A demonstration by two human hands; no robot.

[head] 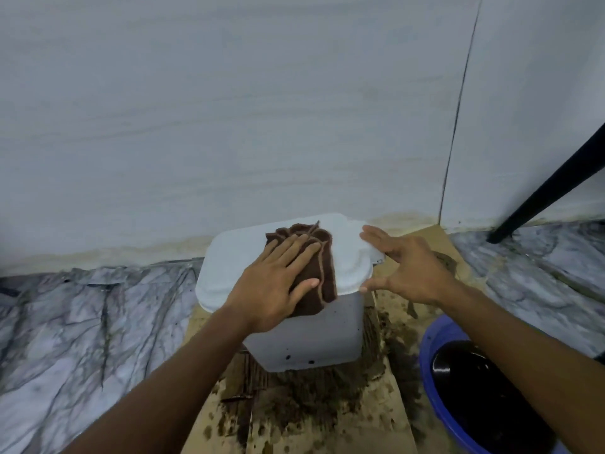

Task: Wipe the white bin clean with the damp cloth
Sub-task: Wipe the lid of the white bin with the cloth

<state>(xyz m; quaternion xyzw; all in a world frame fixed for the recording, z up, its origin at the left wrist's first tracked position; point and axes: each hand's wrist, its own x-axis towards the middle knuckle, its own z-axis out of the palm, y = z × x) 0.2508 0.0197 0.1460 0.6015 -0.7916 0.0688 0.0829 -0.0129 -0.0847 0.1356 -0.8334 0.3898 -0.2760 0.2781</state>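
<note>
A white bin [311, 339] with a closed white lid [229, 267] stands against the wall on wet, stained cardboard. A brown damp cloth [319, 253] lies bunched on the lid and hangs a little over its front edge. My left hand [275, 283] presses flat on the cloth with straight fingers. My right hand [406, 267] rests on the lid's right edge, fingers straight along the top and thumb against the rim. Dark specks dot the bin's front wall.
A blue basin [435, 371] of dark water stands at the lower right, partly behind my right forearm. A black slanted leg [550, 188] crosses the right corner. Brown muddy stains cover the cardboard [327, 414]. Marble-patterned floor [82, 322] spreads left and right.
</note>
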